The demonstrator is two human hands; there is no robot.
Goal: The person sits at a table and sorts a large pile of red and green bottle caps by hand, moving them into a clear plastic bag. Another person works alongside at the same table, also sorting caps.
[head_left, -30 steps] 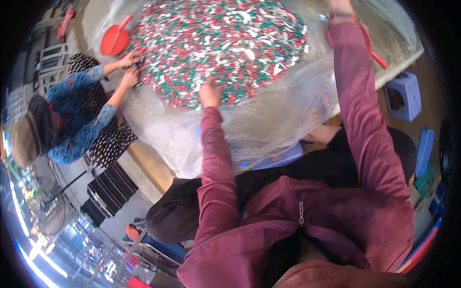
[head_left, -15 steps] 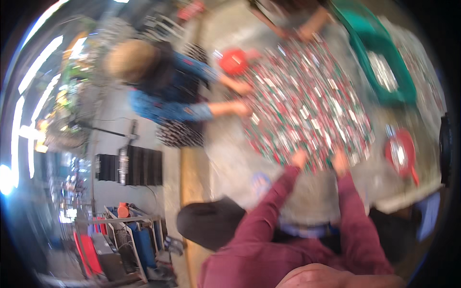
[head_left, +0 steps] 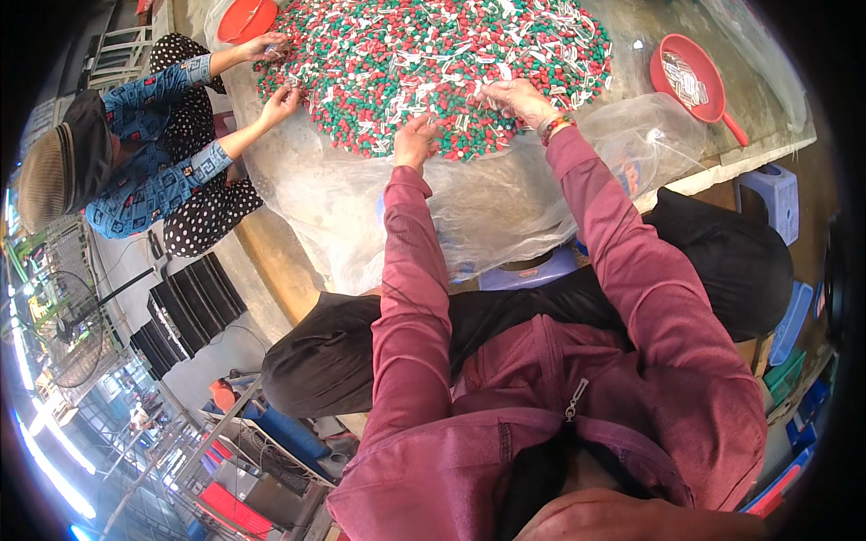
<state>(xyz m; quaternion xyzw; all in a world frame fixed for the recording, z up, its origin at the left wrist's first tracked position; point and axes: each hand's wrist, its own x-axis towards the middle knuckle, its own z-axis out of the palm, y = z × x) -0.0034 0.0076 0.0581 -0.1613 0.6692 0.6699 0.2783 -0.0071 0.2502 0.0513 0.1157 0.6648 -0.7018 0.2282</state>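
Observation:
A wide, flat pile of small red, green and white pieces (head_left: 361,99), mixed with thin white strips, lies before me on clear plastic sheeting (head_left: 316,194). My left hand (head_left: 415,142) is at the pile's near edge, its fingers curled and drawn together; what they hold, if anything, is too small to make out. Farther in and to the right, my right hand (head_left: 519,101) reaches over the pile with thumb and fingers pinched near some white strips. Whether a strip is between its fingertips is unclear. A beaded bracelet (head_left: 557,128) circles my right wrist.
At the left a co-worker in a blue patterned sleeve (head_left: 167,90) has both hands (head_left: 280,104) at the pile, near a red bowl (head_left: 246,20). A red handled basket (head_left: 690,81) holding white strips stands at right. Blue stools (head_left: 771,200) are below the table edge.
The view has turned and become sharp, so the pile now sits higher in the picture. My right hand has moved farther over the pile than my left.

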